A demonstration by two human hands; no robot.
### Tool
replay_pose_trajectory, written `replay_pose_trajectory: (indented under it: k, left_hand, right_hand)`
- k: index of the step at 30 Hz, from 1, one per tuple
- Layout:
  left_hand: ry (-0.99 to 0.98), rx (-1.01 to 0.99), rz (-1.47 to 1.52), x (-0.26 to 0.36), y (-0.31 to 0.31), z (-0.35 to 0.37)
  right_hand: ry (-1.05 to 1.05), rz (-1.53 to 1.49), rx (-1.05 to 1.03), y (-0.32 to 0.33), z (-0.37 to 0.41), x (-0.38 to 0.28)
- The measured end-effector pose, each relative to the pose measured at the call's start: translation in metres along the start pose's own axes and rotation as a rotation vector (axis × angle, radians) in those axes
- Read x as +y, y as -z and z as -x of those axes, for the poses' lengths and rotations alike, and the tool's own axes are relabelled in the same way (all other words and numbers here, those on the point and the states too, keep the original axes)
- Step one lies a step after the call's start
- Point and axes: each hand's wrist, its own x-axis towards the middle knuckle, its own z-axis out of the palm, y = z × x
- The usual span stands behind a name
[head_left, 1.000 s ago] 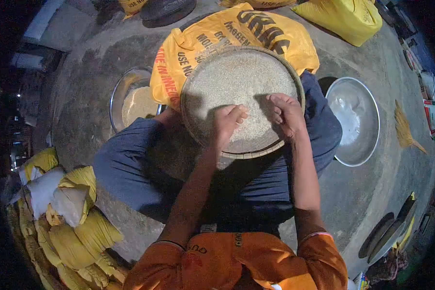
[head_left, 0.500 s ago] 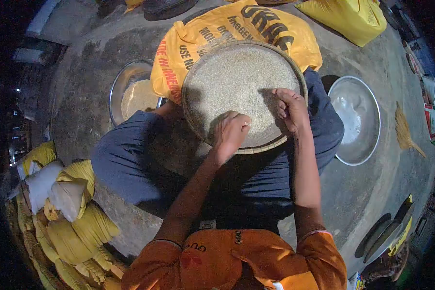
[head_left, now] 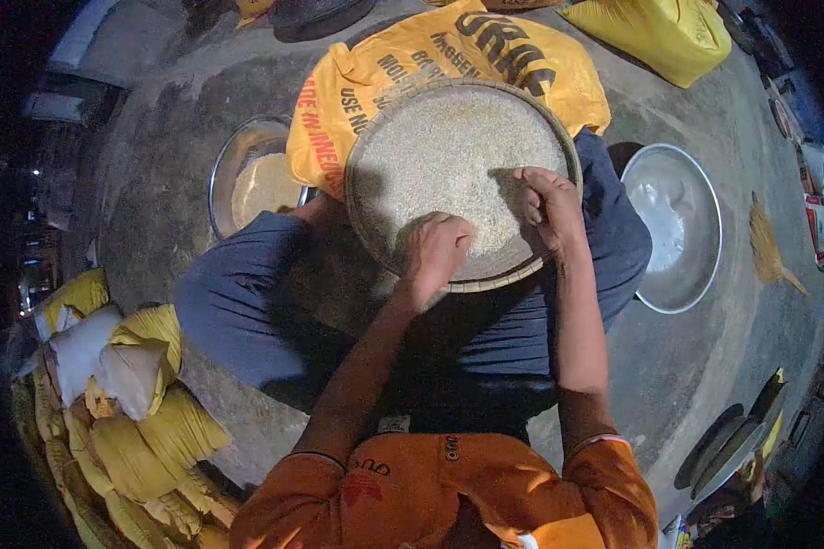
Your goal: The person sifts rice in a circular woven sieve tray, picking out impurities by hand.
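Note:
A round woven winnowing tray [head_left: 487,286] rests across my lap, filled with a layer of pale grain [head_left: 458,142] that looks like rice. Over its near left part, my left hand [head_left: 439,247] is closed, thumb and fingers pressed together. My right hand [head_left: 551,203] hovers over the right side of the grain, its fingers curled in to a pinch. Whatever either hand may hold is too small to make out. Beneath the tray's far edge lies a yellow printed sack [head_left: 325,137].
To the left stands a metal basin [head_left: 218,197] with brownish grain [head_left: 267,188]. Another metal basin [head_left: 687,229] sits at right, with a small straw brush [head_left: 767,242] beyond it. Stacked sacks [head_left: 156,439] fill the lower left; a yellow bag [head_left: 659,41] lies at the far right.
Almost nothing differs. My left fingers have shifted very slightly over the grain; the tray and my right hand stay in place.

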Motion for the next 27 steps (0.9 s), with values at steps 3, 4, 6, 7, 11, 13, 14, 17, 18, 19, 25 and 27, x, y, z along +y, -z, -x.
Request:
replay_pose_trajectory:
  k: [3,4,6,7,11,13,14,17,18,19,25,27]
  left_hand:
    - [0.021,-0.167,-0.096,-0.007,0.014,-0.002]
    - [-0.007,-0.081,-0.071,-0.019,0.017,-0.003]
    - [-0.03,0.008,-0.049,-0.034,0.027,-0.007]
    - [-0.073,0.039,-0.013,-0.04,0.032,-0.01]
    - [0.068,0.047,0.101,-0.03,0.045,-0.013]
    - [0.082,0.054,0.107,-0.026,0.046,-0.014]
    - [0.095,0.055,0.11,-0.025,0.045,-0.014]
    - [0.033,0.02,0.136,-0.026,0.035,-0.01]
    - [0.033,0.023,0.142,-0.022,0.034,-0.008]
    - [0.011,-0.064,0.074,-0.018,0.035,-0.004]
    - [0.054,-0.08,0.051,-0.016,0.013,0.008]
    - [0.063,-0.082,0.068,-0.011,0.019,0.007]
  right_hand:
    - [-0.003,0.002,0.019,-0.003,0.002,-0.002]
    - [-0.006,0.002,0.032,-0.005,0.003,-0.003]
    - [-0.005,0.011,0.028,-0.005,0.002,-0.002]
    - [-0.001,0.021,0.026,-0.005,0.001,-0.001]
    - [-0.012,0.033,0.007,-0.004,-0.002,0.003]
    - [-0.025,0.03,0.04,-0.003,-0.003,0.007]
    - [-0.026,0.035,0.039,-0.003,-0.003,0.008]
    - [0.013,0.12,0.032,-0.003,0.001,0.01]
    - [0.013,0.135,0.039,-0.003,0.002,0.01]
    - [0.013,0.151,0.047,-0.004,0.003,0.01]
    - [-0.002,0.194,0.096,-0.002,-0.003,0.015]
    - [-0.004,0.218,0.103,-0.006,-0.002,0.013]
